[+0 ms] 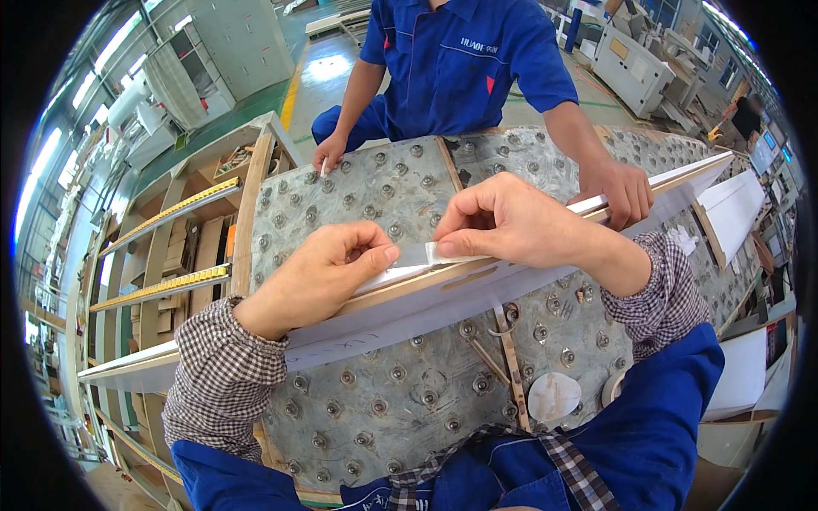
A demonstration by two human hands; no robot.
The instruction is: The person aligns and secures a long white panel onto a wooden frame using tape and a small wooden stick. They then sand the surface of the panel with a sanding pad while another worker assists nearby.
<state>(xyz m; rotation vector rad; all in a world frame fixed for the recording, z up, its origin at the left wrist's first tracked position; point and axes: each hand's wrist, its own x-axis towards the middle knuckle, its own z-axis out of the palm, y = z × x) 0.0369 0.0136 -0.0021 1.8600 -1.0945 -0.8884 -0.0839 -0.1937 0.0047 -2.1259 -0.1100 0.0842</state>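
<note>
A long white strip with a wooden edge [443, 294] lies slantwise across a grey work table studded with ball rollers [383, 400]. My left hand [319, 272] presses down on the strip with the thumb on a piece of clear tape [417, 254]. My right hand [511, 223] pinches the other end of that tape between thumb and forefinger, just above the strip. Across the table a person in a blue work shirt [464, 64] holds the strip's far end with one hand [622, 192]; the person's other hand [328, 153] rests at the table's far edge.
A roll of tape [615, 387] and a pale round disc [554, 396] lie on the table near my right elbow. Wooden racks with long trim pieces [166, 285] stand to the left. White panels [733, 209] lean at the right. Machines stand on the green floor behind.
</note>
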